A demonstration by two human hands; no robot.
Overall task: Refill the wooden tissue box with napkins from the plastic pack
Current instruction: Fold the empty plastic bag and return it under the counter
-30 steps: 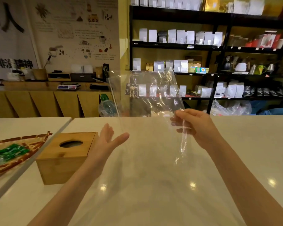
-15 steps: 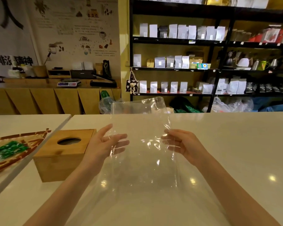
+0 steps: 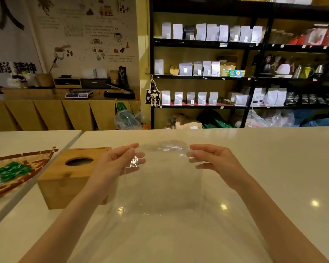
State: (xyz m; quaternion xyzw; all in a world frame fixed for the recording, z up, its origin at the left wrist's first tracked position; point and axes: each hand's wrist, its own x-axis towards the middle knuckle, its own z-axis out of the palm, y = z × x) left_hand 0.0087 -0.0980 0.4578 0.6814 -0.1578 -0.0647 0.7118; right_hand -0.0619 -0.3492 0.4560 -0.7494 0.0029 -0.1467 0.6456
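Observation:
A clear plastic pack (image 3: 163, 183), see-through and flat, hangs over the white counter between my hands; no napkins show inside it. My left hand (image 3: 116, 164) pinches its upper left corner and my right hand (image 3: 213, 162) pinches its upper right corner. The wooden tissue box (image 3: 65, 179) stands closed on the counter just left of my left hand, with an oval hole in its lid. What lies inside the box is hidden.
A woven tray (image 3: 11, 177) with green wrapped sweets lies on the neighbouring table at the left. The white counter (image 3: 273, 177) stretches to the right. Behind it stand black shelves (image 3: 235, 76) of bags and a wooden sideboard (image 3: 55, 114).
The plastic pack has come down from in front of the shelves to just above the counter. My left hand, open before, has taken hold of its left corner.

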